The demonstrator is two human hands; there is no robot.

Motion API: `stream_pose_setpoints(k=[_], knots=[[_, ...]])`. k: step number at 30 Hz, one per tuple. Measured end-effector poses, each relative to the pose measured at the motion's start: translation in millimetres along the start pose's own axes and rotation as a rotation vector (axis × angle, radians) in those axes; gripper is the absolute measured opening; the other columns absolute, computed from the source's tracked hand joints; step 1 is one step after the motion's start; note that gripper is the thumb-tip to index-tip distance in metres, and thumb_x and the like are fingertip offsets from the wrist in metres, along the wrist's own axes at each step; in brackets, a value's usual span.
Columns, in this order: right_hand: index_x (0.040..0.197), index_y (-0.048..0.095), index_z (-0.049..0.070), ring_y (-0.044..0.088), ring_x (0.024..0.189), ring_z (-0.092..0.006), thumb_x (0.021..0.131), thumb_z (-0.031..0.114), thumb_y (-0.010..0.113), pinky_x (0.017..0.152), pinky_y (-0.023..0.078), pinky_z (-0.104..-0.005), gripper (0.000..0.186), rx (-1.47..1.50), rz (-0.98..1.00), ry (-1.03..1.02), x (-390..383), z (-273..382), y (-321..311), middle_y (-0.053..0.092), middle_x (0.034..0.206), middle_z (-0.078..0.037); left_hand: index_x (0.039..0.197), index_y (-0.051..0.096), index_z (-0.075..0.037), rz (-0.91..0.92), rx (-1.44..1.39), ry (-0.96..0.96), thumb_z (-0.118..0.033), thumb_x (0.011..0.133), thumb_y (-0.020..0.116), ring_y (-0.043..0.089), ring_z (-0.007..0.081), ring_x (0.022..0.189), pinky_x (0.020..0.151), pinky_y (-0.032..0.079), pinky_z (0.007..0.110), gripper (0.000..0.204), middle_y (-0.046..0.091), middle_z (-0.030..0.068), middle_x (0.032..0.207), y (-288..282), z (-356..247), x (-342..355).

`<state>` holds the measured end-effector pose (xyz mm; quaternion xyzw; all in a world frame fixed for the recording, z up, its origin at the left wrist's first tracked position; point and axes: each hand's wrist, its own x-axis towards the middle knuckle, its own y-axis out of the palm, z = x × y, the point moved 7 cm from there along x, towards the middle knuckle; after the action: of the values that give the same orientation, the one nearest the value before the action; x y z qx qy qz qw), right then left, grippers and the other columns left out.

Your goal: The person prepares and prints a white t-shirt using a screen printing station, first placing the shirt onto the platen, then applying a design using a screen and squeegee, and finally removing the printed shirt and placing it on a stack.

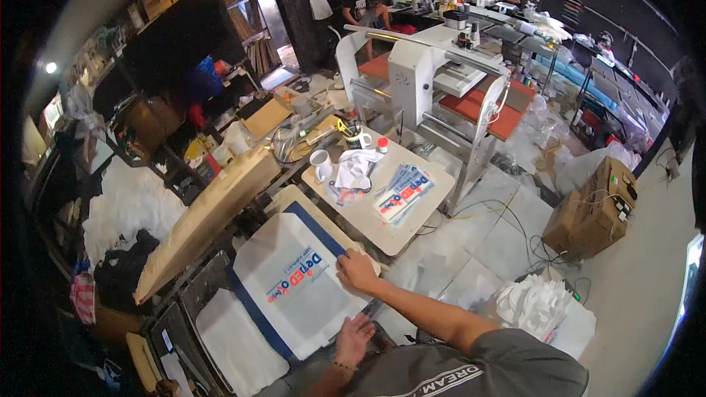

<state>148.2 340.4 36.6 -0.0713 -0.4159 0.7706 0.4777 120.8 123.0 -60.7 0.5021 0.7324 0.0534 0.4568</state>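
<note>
A white fabric piece with dark blue side bands (254, 250) lies spread on a padded board. On it is a blue and red print (300, 273), with a greyish see-through area around it. My right hand (357, 270) is at the right edge of the fabric, fingers curled together on the blue band. Near the lower right edge, my left hand (353, 340) has its fingers stretched out and holds nothing. A plain white cloth (239, 342) lies beside the printed piece on the left.
A small table (390, 239) ahead carries printed transfer sheets (408, 195), a white mug (321, 166) and a crumpled white cloth (358, 167). Beyond stands a heat press (415, 77). Cardboard boxes (592, 206) and cables are at right. Two people sit far back.
</note>
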Motion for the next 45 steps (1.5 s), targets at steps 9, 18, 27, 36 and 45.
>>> stream_pose_setpoints(k=[9,18,27,36,45], knots=[[0.127,0.053,0.006,0.057,0.103,-0.0405,0.074,0.023,0.081,0.086,0.048,-0.0489,0.063,0.204,-0.028,0.132,-68,-4,-26,0.056,0.107,-0.023,0.127,0.048,0.008,-0.193,-0.227,-0.225,-0.038,0.095,0.060,0.055,0.0412,0.124,0.107,0.046,0.057,0.057,0.054,0.0272,0.133,-94,69,-46],[0.127,0.050,0.001,0.057,0.107,-0.0385,0.081,0.032,0.081,0.094,0.047,-0.0450,0.064,0.386,-0.111,0.211,-110,-22,-28,0.056,0.111,-0.023,0.115,0.050,0.009,-0.370,0.100,0.295,-0.013,0.085,0.070,0.064,0.0354,0.097,0.091,0.055,0.052,0.042,0.064,0.0197,0.100,-52,0,-69],[0.130,0.062,0.005,0.059,0.108,-0.0217,0.075,0.002,0.077,0.091,0.051,-0.0331,0.057,1.248,0.184,0.434,-85,-95,-49,0.065,0.121,-0.012,0.127,0.050,0.006,-0.032,1.183,0.390,0.000,0.074,0.078,0.063,0.0239,0.095,0.083,0.052,0.035,0.061,0.064,0.0148,0.116,89,-67,-103],[0.149,0.050,0.009,0.047,0.137,-0.0249,0.078,-0.003,0.061,0.116,0.036,-0.0342,0.073,0.998,-0.708,0.355,-315,-225,-286,0.054,0.146,-0.014,0.114,0.063,0.007,0.522,1.325,0.343,-0.001,0.082,0.070,0.060,0.0158,0.088,0.078,0.051,0.030,0.033,0.066,0.0079,0.101,278,29,-24],[0.154,0.039,0.007,0.040,0.141,-0.0232,0.080,-0.015,0.067,0.117,0.035,-0.0353,0.082,0.748,-1.730,0.586,-633,-204,-332,0.042,0.153,-0.011,0.109,0.062,0.002,1.173,1.329,0.241,-0.015,0.096,0.070,0.055,0.0056,0.076,0.065,0.046,0.023,0.022,0.063,0.0004,0.087,409,247,-17]])
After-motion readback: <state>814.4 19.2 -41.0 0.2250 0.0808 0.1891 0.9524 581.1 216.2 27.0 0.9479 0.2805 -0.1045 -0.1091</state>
